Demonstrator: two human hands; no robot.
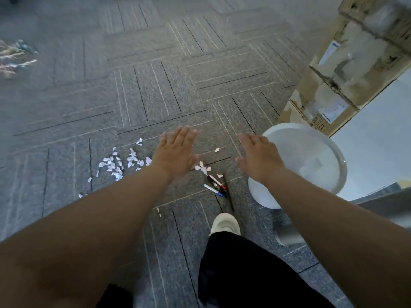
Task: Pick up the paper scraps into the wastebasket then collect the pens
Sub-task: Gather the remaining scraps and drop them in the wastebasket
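Carpet [155, 90] below two flat, outstretched hands [175, 152]

Cardboard boxes [347, 70] on grey carpet [155, 85]

Dim, cool, even light with soft shadows (edges blurred and wide-angle bent).

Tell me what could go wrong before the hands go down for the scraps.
The pens lie right beside some paper scraps, so a sweep there could carry a pen into the wastebasket. The main pile is spread out, with strays nearer the person; some may get missed. The shoe stands near the pens and might step on them.
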